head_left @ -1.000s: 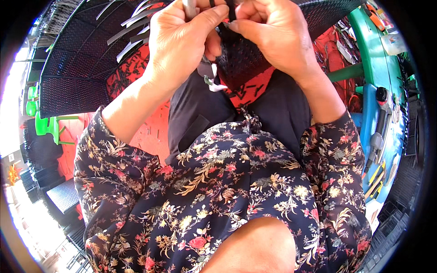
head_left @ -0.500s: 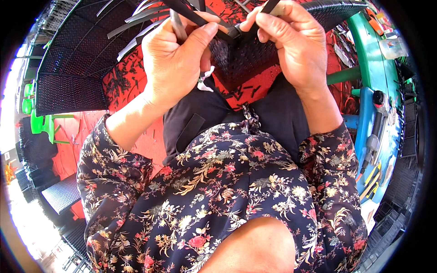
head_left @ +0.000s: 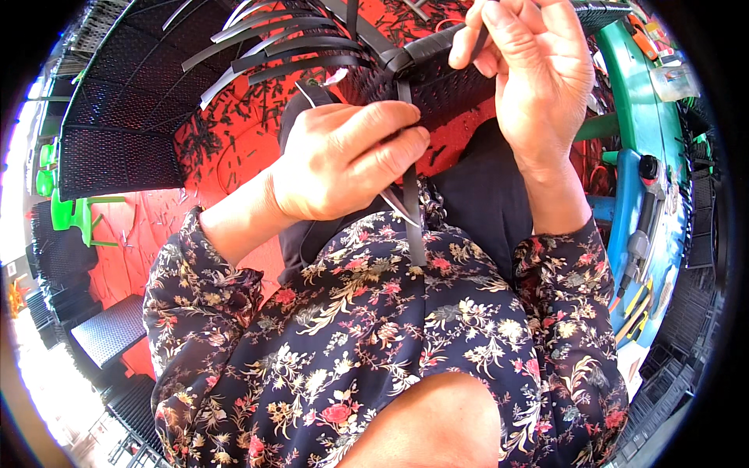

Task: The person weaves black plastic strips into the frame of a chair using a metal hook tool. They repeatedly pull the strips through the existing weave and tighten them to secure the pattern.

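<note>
My left hand [head_left: 351, 160] is closed in front of my lap, its thumb and forefinger pinching a flat dark plastic strip [head_left: 415, 234]. This strip runs from a wrapped corner of a black woven panel [head_left: 456, 87] down over my shirt. A thin, pointed metal tool [head_left: 399, 206] also sits in that hand; its kind is unclear. My right hand [head_left: 534, 86] is raised beside the panel's rim, fingers pinched on another dark strip [head_left: 480, 40], whose far end is out of view. Several loose strips [head_left: 292, 47] fan out leftward from the corner.
Black strip scraps [head_left: 207, 140] litter the red floor covering [head_left: 234, 175]. A larger black woven piece [head_left: 117, 132] stands at the left, near a green plastic stool [head_left: 72, 210]. On the right, a green-and-blue table [head_left: 651, 117] holds a power tool [head_left: 644, 218] and yellow-handled tools [head_left: 638, 312].
My left hand has come down from the corner toward my lap, drawing a strip downward and turning the pointed tool. My right hand has shifted slightly right, away from the corner.
</note>
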### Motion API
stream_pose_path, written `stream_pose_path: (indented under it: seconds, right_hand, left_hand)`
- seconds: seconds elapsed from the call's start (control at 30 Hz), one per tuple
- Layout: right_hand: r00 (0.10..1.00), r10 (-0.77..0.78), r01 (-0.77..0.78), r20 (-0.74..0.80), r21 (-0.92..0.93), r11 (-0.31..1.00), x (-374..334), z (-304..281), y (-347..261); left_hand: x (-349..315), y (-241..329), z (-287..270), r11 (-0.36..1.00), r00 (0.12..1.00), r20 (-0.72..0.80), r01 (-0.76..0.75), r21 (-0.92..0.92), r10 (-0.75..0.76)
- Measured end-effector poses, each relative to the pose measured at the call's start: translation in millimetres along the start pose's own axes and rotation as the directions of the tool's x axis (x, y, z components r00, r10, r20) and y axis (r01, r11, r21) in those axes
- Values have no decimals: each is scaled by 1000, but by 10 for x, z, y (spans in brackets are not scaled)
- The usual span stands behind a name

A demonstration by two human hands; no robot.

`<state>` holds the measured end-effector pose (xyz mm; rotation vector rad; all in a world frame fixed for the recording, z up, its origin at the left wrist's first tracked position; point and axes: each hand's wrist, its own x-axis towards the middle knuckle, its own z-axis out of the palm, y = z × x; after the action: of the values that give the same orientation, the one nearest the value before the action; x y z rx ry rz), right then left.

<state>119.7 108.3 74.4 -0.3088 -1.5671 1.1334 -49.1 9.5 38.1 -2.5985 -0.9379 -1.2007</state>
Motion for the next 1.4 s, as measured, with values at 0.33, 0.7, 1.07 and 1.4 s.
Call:
stream_pose_path:
  seconds: [0.33,0.7,1.07,1.4]
  right_hand:
    - [989,-117,136,92,-240,961,16,-167,77]
    - [998,36,-39,49,64,997,101,-355,4]
    - [989,62,-73,132,80,994,290,-263,31]
    - [984,127,-137,128,72,988,127,-328,64]
  left_hand:
    - [-101,-18,144,997,999,11,-42,59,42]
    - [56,50,104,470,552,-119,554,-687,-825]
    - [17,-115,125,365,471,-76,562,-742,-879]
    - [391,-152,17,553,583,-36,746,-371,-812]
